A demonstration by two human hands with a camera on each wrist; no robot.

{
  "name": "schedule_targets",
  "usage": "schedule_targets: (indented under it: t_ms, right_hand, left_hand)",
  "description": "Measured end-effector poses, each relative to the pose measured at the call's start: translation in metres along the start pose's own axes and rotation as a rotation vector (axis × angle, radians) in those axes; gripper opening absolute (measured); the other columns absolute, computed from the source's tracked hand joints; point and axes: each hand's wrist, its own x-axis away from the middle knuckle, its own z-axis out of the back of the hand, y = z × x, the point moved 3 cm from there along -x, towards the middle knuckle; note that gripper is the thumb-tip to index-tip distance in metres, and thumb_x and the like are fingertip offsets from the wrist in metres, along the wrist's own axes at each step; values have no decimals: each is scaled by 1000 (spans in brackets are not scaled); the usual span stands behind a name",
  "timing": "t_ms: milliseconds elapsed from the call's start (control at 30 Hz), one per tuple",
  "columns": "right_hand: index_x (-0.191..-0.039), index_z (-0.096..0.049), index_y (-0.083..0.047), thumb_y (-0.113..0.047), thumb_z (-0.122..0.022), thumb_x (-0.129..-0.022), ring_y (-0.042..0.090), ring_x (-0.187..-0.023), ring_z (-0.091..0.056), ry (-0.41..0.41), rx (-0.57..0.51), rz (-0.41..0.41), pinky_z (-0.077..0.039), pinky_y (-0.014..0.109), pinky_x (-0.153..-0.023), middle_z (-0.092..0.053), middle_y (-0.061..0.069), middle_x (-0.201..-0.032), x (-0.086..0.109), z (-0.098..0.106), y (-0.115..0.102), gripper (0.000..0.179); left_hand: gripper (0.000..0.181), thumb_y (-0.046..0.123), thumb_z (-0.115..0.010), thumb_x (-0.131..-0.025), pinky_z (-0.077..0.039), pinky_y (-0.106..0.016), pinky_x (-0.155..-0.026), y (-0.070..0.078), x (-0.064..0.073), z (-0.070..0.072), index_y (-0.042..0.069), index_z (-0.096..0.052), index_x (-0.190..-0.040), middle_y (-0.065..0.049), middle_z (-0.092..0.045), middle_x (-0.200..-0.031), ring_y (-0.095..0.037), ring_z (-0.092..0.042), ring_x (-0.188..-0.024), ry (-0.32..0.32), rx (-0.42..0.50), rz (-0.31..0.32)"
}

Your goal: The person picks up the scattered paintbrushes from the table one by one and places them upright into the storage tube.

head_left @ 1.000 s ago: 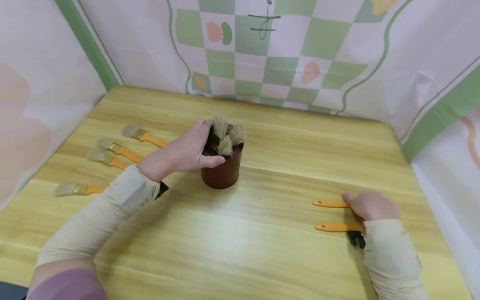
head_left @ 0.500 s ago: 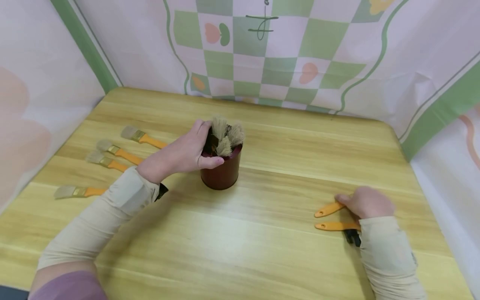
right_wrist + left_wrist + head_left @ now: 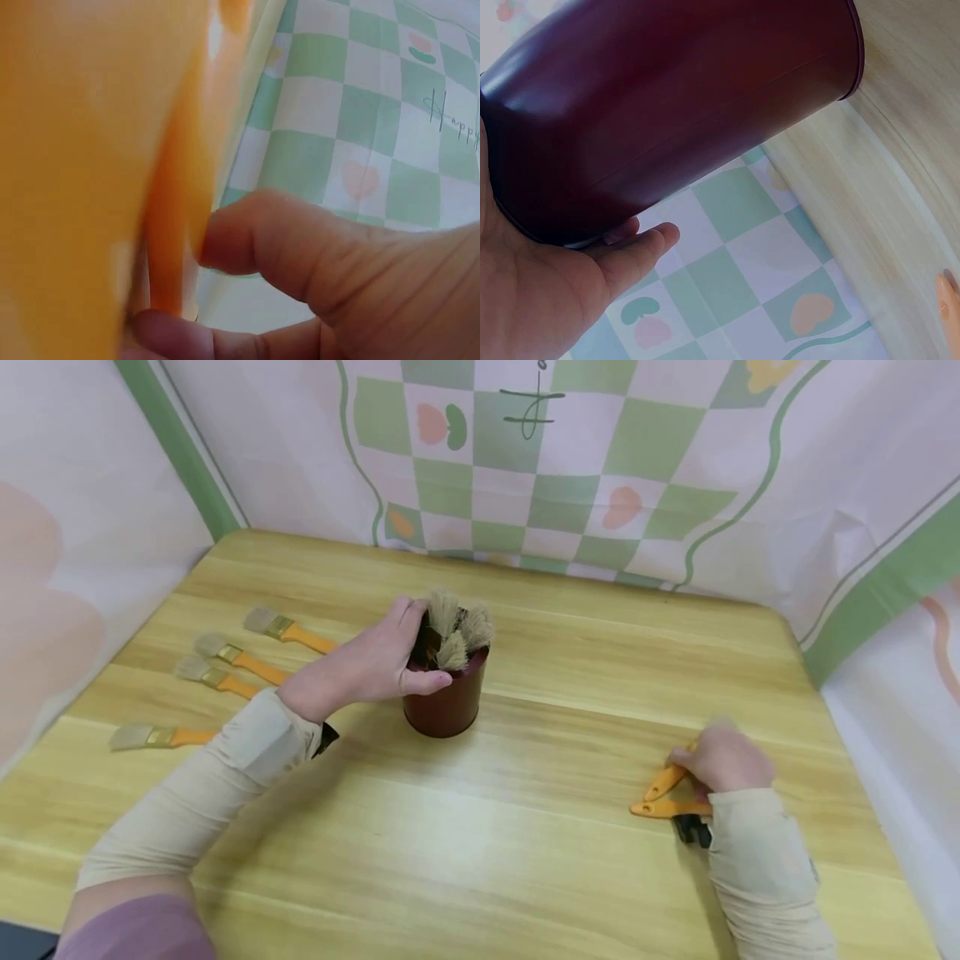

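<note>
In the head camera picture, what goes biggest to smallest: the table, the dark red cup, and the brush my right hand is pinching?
1. Table
2. Dark red cup
3. Brush in the right hand; the hand hides part of it.

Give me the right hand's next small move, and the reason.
Probably lift the pinched brush toward the dark red cup: the right hand has its orange handle between thumb and finger, the left hand holds the cup by its rim, and bristle heads already stick up out of it.
</note>
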Motion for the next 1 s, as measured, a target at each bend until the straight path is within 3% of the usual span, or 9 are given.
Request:
schedule_targets:
  t_ms: [300,567,867,1000]
  right_hand:
    - [-44,-54,-15,-43,-44,-94,12,-42,-48,-48,1,-49,-37,28,-48,-52,-4,-41,-10,5,8,57]
    - [-45,-57,-16,-40,-47,-93,13,-44,-52,-60,-28,-45,-38,28,-51,-55,-4,-43,-14,10,8,54]
    - [-60,-68,-11,-35,-54,-90,12,-49,-58,-29,-208,1,-40,28,-55,-62,-7,-50,-17,7,19,41]
    - [-73,-72,-2,-32,-52,-93,11,-53,-63,-26,-312,26,-46,26,-58,-65,-7,-54,-15,9,21,40]
  left_hand:
    - [104,54,-64,-83,-46,-41,-97,-1,0,2,-7,-13,-150,-24,-31,-135,-30,-55,-97,14,3,-12]
    - [105,56,-63,-84,-46,-42,-95,-2,3,4,-8,-12,-150,-25,-31,-135,-30,-55,-94,18,2,-9]
    - [103,54,-64,-84,-47,-39,-89,-2,1,0,-8,-13,-149,-24,-33,-130,-27,-53,-85,21,-20,-20]
    - [104,55,-64,-83,-48,-39,-87,-1,1,0,-7,-14,-149,-22,-33,-128,-26,-53,-84,18,-13,-28]
